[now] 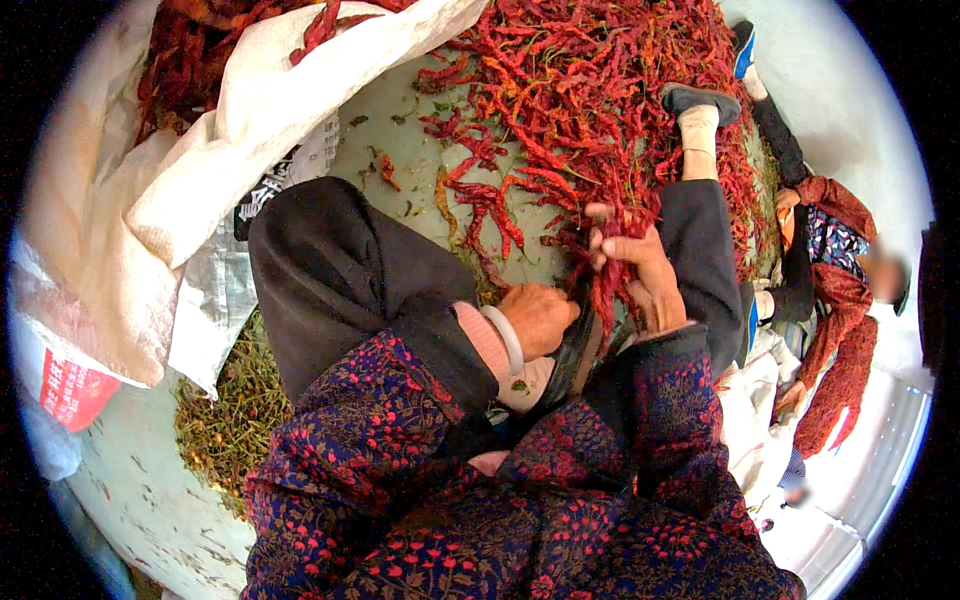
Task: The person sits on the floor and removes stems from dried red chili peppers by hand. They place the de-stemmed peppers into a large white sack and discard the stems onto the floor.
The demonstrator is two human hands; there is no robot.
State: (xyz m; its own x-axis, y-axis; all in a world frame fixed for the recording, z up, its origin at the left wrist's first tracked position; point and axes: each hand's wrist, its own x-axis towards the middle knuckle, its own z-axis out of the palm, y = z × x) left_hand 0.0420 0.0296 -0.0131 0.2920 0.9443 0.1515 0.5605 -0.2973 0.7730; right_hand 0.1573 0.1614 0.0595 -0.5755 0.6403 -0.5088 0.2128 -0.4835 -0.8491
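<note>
Dried red chili peppers [608, 290] fill my right hand [645, 262], whose fingers are wrapped round the bunch, with some peppers hanging below them. Just left of it, my left hand [537, 318] is closed, a pale bangle on its wrist. What its fingers hold, if anything, is hidden. Beneath my hands shows part of a dark shoe [575, 350]. A broad heap of red chilies [600, 90] spreads on the floor in front of me, and loose peppers [490, 205] lie at its near left edge.
At the left stands a large white woven sack [200, 180] with chilies inside its mouth. Greenish-brown stems [225, 430] are piled beside my left knee. My right leg [700, 240] stretches along the heap. Another person [838, 230] sits at the right near pale sacks [755, 410].
</note>
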